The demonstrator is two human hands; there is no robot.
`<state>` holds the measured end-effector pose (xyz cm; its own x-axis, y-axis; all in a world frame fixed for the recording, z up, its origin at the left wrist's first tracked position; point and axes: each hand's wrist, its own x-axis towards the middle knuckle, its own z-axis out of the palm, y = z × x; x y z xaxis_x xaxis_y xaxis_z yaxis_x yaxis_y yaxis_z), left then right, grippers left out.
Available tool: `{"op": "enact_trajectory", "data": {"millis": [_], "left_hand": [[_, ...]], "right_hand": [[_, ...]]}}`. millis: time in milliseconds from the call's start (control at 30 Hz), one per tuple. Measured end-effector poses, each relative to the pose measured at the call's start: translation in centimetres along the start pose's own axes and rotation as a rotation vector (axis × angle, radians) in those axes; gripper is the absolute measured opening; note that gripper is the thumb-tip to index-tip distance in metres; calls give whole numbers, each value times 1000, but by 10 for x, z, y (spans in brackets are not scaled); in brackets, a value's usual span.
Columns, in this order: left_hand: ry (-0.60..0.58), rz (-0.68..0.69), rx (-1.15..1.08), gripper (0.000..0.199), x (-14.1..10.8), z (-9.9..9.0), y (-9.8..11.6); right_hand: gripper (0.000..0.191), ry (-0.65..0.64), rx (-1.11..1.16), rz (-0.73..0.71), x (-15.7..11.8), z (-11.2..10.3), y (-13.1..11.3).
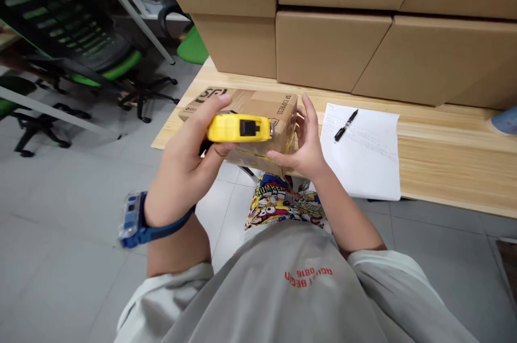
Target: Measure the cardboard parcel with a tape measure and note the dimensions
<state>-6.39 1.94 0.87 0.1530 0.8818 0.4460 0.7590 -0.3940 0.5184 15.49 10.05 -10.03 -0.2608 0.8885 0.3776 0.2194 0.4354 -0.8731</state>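
Observation:
My left hand (188, 154) is closed around a yellow tape measure (236, 127) with a black slide button. Its metal hook shows at the mouth, on the right end. Behind and below the tape measure, a taped cardboard box (254, 102) printed "SF EXPRESS" lies at the table's front left. My right hand (305, 144) is at the box's right side, thumb and fingers spread around its front corner. Whether those fingers press on the cardboard I cannot tell. A thin yellow strip shows along the box's lower front, partly hidden.
Right of the box, a handwritten paper sheet (363, 165) bears a black pen (346, 125). Large cardboard boxes (331, 49) are stacked along the back of the wooden table (448, 170). A blue object (504, 121) stands far right. Office chairs (92, 57) occupy the left floor.

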Motion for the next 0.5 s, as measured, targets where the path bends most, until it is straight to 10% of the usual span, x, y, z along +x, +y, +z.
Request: {"op": "enact_trajectory", "data": {"millis": [500], "left_hand": [[-564, 120, 298, 63, 77, 11, 22]], "right_hand": [[137, -224, -147, -126, 1, 1, 23]]}}
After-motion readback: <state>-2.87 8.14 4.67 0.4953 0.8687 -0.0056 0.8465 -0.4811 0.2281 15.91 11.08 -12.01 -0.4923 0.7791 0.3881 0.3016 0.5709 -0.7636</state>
